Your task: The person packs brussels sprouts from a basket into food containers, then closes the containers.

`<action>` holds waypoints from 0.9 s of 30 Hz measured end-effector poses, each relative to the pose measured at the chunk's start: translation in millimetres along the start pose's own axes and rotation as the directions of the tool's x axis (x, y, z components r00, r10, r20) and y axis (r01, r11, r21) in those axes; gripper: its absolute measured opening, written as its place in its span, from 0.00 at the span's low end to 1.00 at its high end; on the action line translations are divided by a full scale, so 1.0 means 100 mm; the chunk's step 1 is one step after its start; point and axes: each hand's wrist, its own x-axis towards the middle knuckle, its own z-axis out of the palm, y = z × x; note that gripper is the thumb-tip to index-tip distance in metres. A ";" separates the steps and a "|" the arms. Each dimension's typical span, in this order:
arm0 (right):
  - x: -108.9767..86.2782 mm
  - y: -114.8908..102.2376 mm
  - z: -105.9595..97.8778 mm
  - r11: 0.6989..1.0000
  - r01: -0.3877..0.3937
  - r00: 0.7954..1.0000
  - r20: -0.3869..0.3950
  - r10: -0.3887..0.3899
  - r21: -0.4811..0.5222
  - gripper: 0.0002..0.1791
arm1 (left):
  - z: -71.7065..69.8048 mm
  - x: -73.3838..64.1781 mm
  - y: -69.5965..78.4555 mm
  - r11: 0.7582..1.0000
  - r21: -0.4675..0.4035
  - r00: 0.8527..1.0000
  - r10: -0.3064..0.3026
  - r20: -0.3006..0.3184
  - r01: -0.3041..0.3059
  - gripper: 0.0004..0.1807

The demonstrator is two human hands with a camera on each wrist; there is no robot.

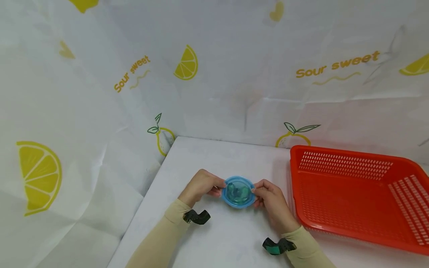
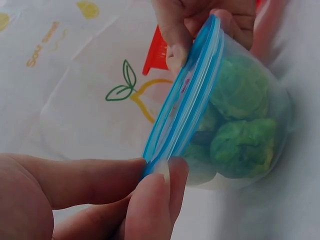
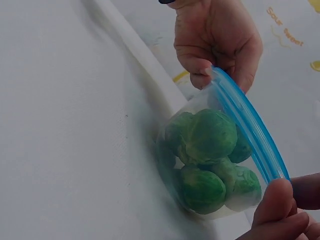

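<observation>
A round, clear plastic tub [image 1: 238, 191] with a blue rim [image 2: 200, 105] stands low over the white table, between both hands. Through its wall show several Brussels sprouts [image 3: 207, 137], green and heaped together. My left hand [image 1: 203, 185] pinches the rim on its left side, thumb on top and fingers beneath. On the opposite side my right hand [image 1: 273, 201] pinches the same rim between thumb and fingers. The right wrist view shows the tub tilted, with its base close to the tabletop.
A red plastic basket [image 1: 352, 227] with slotted walls stands right of the right hand. The white table [image 1: 207, 156] meets a lemon-printed sheet [image 1: 228, 74] at the back and left. Each wrist carries a dark strap mount [image 1: 197, 217].
</observation>
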 end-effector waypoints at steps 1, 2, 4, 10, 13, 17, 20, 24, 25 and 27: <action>0.01 0.00 0.00 1.000 0.000 1.000 -0.008 0.000 0.008 0.05 | 0.00 0.00 0.00 1.000 -0.003 1.000 0.003 0.001 -0.003 0.08; 0.01 0.01 0.01 1.000 0.002 1.000 -0.010 -0.001 0.014 0.05 | 0.00 0.01 0.00 1.000 -0.006 1.000 0.006 0.001 -0.006 0.08; 0.02 0.02 0.01 1.000 0.002 1.000 -0.013 -0.002 0.024 0.05 | 0.00 0.01 0.00 1.000 -0.015 1.000 0.013 0.002 -0.013 0.08; 0.00 0.03 0.01 1.000 0.004 1.000 -0.010 -0.003 0.024 0.07 | -0.01 0.02 -0.04 0.999 -0.024 0.998 0.046 0.031 -0.046 0.09; 0.00 0.06 0.01 1.000 0.002 1.000 -0.015 -0.002 0.016 0.08 | -0.01 0.03 -0.06 0.998 -0.014 0.997 0.056 0.048 -0.055 0.10; -0.01 0.08 0.01 1.000 0.012 1.000 -0.023 -0.012 0.000 0.10 | -0.01 0.02 -0.05 0.997 0.026 0.995 0.077 0.059 -0.078 0.11; -0.01 0.07 0.01 0.999 0.021 0.999 -0.038 -0.022 -0.027 0.14 | -0.03 0.03 -0.01 0.993 0.055 0.993 0.098 0.064 -0.102 0.11; -0.03 0.08 0.01 0.997 0.006 0.998 -0.056 -0.010 -0.075 0.22 | -0.11 0.01 0.05 0.990 0.103 0.994 0.094 0.054 -0.099 0.14; -0.05 0.09 0.01 0.995 -0.004 0.998 -0.064 -0.003 -0.100 0.24 | -0.15 -0.01 0.05 0.985 0.138 0.995 0.097 0.039 -0.101 0.16; -0.14 0.10 0.00 0.980 -0.021 0.998 -0.065 0.008 -0.199 0.26 | -0.23 -0.06 0.05 0.960 0.251 0.992 0.128 -0.011 -0.122 0.19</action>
